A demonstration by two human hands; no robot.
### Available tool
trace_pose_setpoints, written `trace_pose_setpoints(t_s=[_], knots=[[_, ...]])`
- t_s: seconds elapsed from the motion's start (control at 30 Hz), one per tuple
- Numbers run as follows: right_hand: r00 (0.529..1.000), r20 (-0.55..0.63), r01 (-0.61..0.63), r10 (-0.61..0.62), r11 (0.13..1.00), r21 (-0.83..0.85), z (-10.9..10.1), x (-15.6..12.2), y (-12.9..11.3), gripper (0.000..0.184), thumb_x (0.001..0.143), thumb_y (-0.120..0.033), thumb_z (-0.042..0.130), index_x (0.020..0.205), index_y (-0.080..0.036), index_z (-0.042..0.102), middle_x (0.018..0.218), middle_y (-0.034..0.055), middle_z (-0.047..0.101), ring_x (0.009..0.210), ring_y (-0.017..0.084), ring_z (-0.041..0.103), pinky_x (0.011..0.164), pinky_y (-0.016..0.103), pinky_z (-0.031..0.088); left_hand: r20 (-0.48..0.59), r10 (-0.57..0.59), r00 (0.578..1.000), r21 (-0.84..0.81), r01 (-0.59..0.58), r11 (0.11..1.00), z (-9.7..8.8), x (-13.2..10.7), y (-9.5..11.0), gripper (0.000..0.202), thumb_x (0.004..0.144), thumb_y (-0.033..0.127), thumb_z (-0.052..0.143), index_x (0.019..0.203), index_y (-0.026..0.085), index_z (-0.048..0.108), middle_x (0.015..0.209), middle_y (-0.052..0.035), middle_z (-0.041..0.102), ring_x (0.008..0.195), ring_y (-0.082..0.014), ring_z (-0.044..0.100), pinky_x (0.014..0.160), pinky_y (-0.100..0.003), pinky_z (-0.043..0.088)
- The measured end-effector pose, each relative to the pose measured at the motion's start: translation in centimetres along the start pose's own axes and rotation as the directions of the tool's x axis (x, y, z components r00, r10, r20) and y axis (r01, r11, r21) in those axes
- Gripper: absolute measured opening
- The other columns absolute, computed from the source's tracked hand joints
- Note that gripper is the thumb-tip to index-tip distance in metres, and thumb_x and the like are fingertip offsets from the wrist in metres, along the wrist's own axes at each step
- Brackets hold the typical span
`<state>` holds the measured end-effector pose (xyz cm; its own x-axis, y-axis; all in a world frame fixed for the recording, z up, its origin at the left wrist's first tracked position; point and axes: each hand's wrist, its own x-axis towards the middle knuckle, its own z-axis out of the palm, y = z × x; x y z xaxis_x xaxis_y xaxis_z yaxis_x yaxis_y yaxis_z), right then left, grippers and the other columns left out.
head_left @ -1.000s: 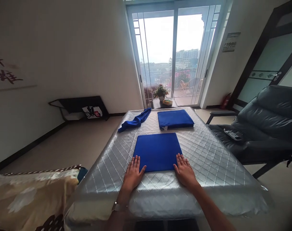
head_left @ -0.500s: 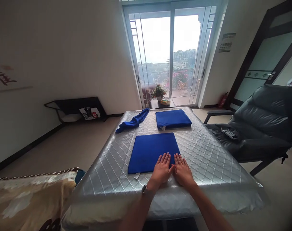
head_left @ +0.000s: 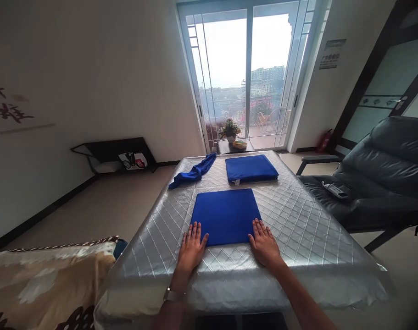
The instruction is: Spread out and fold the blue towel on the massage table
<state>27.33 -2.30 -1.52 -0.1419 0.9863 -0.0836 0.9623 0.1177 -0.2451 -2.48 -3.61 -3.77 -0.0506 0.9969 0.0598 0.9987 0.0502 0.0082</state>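
A flat blue square of folded cloth [head_left: 227, 213] lies on the silver quilted table cover [head_left: 291, 206]. My left hand [head_left: 192, 245] rests palm down at its near left corner, fingers stretched out. At its near right corner my right hand [head_left: 264, 240] lies flat too, fingers extended and thumb by the edge. Neither hand grips anything. Beyond the square sits a thicker folded blue cloth [head_left: 252, 168] with a small white tag. To its left, a crumpled, twisted blue cloth [head_left: 193, 172] stretches toward the far edge.
A dark armchair [head_left: 381, 169] with a remote [head_left: 335, 189] on its seat stands to the right. Bedding with a floral pattern [head_left: 50, 284] is at lower left. Past the table, a potted plant [head_left: 230, 130] stands before the sliding glass door [head_left: 222, 78].
My left hand has slid left along the near edge of the blue square, from beside my right hand to the left corner. The right hand stays near the right corner.
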Motion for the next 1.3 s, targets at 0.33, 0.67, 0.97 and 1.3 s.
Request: trace_pose_setpoints(t_s=[0.33,0.67,0.97,1.3], knots=[[1.0,-0.001,-0.005,0.005,1.0,-0.009,-0.2,0.0,-0.1,0.067,0.105,-0.043,0.02,0.163,-0.009,0.018,0.171,0.0065,0.011,0.158,0.019,0.007,0.129,0.04,0.006,-0.075,-0.035,0.997,-0.068,0.03,0.997,0.6,-0.7,-0.8,0.085,0.1,0.068,0.018,0.161,0.009,0.022,0.168,-0.0127,0.018,0.156,-0.0301,0.02,0.127,-0.049,0.024],[1.0,0.017,-0.001,0.002,0.998,-0.064,-0.7,-0.2,-0.3,0.067,0.106,-0.043,0.02,0.163,-0.009,0.018,0.171,0.0056,0.01,0.158,0.019,0.008,0.129,0.039,0.007,-0.055,-0.034,0.998,-0.108,0.028,0.994,-0.2,-1.0,-0.7,0.096,0.094,0.078,0.02,0.161,0.009,0.02,0.169,-0.013,0.015,0.156,-0.0326,0.018,0.127,-0.051,0.021],[1.0,0.009,0.002,-0.002,1.0,-0.025,-0.5,-0.3,-0.1,0.069,0.105,-0.045,0.018,0.163,-0.009,0.018,0.171,0.0065,0.011,0.158,0.019,0.007,0.128,0.04,0.007,0.0,-0.043,0.999,-0.128,0.042,0.991,-0.9,-1.1,-0.6,0.1,0.092,0.081,0.02,0.162,0.01,0.017,0.17,-0.0114,0.011,0.157,-0.0326,0.018,0.127,-0.05,0.02],[0.997,0.071,0.033,-0.026,0.995,-0.092,-2.1,0.7,0.2,0.065,0.105,-0.043,0.022,0.162,-0.011,0.026,0.169,0.0088,0.02,0.157,0.022,0.015,0.128,0.044,0.009,-0.031,-0.045,0.999,-0.121,0.041,0.992,-0.8,-1.1,-0.4,0.097,0.094,0.079,0.023,0.162,0.009,0.021,0.169,-0.0134,0.015,0.156,-0.0331,0.019,0.127,-0.051,0.021]])
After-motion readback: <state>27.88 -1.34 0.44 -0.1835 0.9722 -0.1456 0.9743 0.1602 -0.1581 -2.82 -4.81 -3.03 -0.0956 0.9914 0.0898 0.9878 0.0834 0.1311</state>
